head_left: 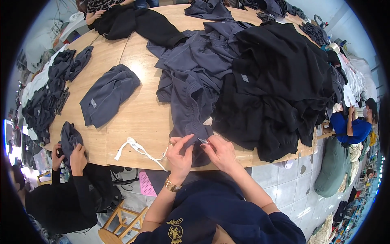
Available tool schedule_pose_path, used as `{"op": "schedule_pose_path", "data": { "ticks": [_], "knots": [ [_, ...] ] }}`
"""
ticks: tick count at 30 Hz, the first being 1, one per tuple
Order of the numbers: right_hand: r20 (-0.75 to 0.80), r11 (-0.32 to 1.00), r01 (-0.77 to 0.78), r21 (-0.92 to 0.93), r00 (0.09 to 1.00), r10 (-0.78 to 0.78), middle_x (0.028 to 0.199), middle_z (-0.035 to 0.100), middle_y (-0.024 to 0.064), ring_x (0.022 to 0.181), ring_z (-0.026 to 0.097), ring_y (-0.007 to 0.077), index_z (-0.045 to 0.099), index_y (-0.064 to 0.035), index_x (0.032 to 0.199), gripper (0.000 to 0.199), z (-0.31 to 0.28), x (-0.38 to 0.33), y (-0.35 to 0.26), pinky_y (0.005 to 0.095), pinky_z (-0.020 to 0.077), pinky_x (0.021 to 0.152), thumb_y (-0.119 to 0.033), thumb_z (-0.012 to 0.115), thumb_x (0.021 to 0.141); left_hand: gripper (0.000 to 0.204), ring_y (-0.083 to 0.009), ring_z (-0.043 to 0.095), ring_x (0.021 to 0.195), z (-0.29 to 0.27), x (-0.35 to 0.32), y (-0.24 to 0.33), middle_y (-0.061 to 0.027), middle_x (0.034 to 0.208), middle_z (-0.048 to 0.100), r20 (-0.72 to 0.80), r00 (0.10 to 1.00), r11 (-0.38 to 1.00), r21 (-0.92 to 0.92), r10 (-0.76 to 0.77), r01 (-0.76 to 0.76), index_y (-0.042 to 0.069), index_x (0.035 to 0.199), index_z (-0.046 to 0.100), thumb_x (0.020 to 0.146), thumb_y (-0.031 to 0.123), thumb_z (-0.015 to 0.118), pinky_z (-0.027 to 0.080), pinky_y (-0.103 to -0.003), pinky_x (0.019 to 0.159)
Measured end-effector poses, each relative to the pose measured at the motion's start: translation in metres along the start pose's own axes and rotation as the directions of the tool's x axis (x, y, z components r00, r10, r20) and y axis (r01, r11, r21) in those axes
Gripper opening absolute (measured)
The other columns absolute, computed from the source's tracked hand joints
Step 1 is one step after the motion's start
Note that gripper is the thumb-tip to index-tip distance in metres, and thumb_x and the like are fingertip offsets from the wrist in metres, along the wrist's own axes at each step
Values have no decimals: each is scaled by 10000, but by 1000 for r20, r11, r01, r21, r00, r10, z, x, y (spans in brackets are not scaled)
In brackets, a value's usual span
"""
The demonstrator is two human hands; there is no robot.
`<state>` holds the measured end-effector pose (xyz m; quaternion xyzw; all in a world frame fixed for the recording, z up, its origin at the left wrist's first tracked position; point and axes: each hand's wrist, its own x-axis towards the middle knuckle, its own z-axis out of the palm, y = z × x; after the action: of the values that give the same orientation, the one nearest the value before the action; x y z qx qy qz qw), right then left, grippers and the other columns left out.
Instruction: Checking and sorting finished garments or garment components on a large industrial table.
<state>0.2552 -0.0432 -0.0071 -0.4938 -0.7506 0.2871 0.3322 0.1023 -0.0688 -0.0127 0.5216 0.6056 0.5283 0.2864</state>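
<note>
Close in front of me at the table edge, my left hand (180, 157) pinches the fabric of a dark grey garment (189, 95) with a gathered elastic waistband. Beside it my right hand (220, 151) is closed on a small pointed metal tool (202, 141), whose tip points toward the left fingers. Most of that tool is hidden in the fingers, so its exact kind does not show. The grey garment stretches away from me into a heap of like pieces. Against its right side lies a large pile of black garments (280, 77).
The wooden table (134, 105) carries a white cord (138, 148) left of my hand and a folded grey garment (109, 95) farther left. A co-worker (65, 191) at left handles grey cloth; another person's hand (95, 17) holds black cloth at the far side. A stool (122, 223) stands lower left.
</note>
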Motion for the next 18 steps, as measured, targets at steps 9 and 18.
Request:
{"op": "schedule_pose_path", "data": {
  "ticks": [9,18],
  "knots": [
    [-2,1000,16,-24,1000,-16,703,536,117,627,566,327,527,-33,780,272,1,1,-1,402,435,534,-275,604,875,335,-230,543,755,1,-4,3,-102,792,548,0,998,995,80,57,-57,63,1000,692,697,-67,633,450,-314,678],
    [-16,999,-12,42,1000,12,679,529,125,598,547,322,521,-29,777,274,-1,1,5,387,420,530,-270,602,878,335,-234,545,760,2,-2,0,-104,802,545,-16,997,993,90,72,-70,66,994,693,695,-70,632,451,-313,684]
  ]
}}
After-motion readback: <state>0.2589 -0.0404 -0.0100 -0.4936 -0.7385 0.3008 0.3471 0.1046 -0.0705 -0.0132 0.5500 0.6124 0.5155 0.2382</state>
